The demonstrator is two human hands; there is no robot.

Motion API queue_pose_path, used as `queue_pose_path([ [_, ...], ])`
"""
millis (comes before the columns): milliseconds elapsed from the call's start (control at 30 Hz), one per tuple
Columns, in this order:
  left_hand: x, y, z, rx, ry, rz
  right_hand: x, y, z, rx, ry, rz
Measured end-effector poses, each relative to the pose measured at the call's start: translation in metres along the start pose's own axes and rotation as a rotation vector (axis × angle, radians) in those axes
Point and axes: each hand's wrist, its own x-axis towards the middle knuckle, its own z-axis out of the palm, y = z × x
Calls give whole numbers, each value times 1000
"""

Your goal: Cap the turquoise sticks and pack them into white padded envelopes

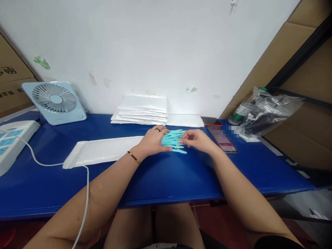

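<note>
Several light-blue thin plastic pieces point(174, 139) lie fanned out on the blue table point(166, 176). My left hand point(153, 141), with rings and a thin bracelet, rests flat on their left ends, fingers stretched out. My right hand point(195, 139) is at their right ends, its fingertips pinched on one of the blue pieces. A white padded envelope point(102, 150) lies flat just left of my left hand, its open flap at the far left.
A stack of white padded envelopes point(143, 110) leans at the wall behind. A phone point(222, 139) lies right of my hands, another phone point(211, 121) behind it. A bottle point(241, 112) and plastic bag point(269, 112) sit right. A small fan point(55, 102), power strip point(11, 143) and white cable point(52, 164) are left.
</note>
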Motion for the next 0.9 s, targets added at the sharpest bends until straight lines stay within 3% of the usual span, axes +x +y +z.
queue_pose_path([
  [100, 2, -9, 8, 130, -49, -34, 4, 10, 1, -307, 55, -134],
  [200, 6, -13, 12, 120, -124, -49, 10, 20, 6, -454, -60, -133],
  [300, 9, -8, 11, 141, -112, -43, 15, 26, 9, -488, -161, -147],
  [467, 7, 9, 13, 239, -113, 49, 12, 12, 13, -550, -171, -269],
  [600, 7, 16, 22, 266, -79, 75, 6, -5, 21, -646, -184, -270],
  [700, 8, 12, 25, 119, -95, 82, 4, -12, 26, -737, -213, -208],
  [900, 4, -5, 2, -427, -233, -134, 1, -18, 26, -859, -247, -135],
])
